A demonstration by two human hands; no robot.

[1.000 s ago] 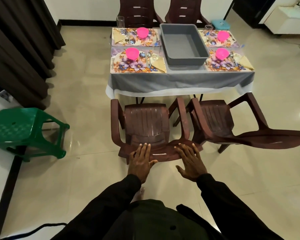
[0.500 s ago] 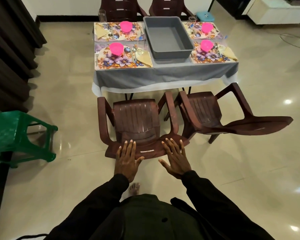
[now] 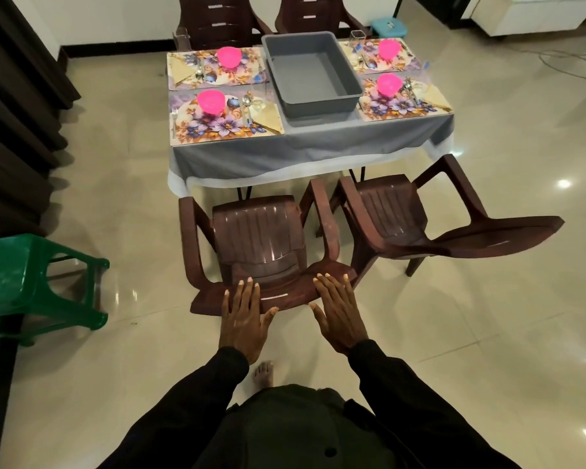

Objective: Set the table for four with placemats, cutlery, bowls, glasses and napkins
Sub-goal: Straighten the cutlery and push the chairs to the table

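Your left hand [image 3: 242, 319] and right hand [image 3: 339, 316] are flat, fingers straight and spread, gripping nothing, at the back of the near brown plastic chair [image 3: 261, 238], well apart from the table [image 3: 301, 154]. All four floral placemats [image 3: 217, 130] carry a pink bowl [image 3: 211, 101], cutlery [image 3: 247, 104] and a folded napkin [image 3: 268, 117], and the grey tub [image 3: 318, 106] between them sits empty, so the setting looks essentially finished. Only two glasses [image 3: 182, 38] show clearly, at the far corners; the nearer pair is too faint to confirm.
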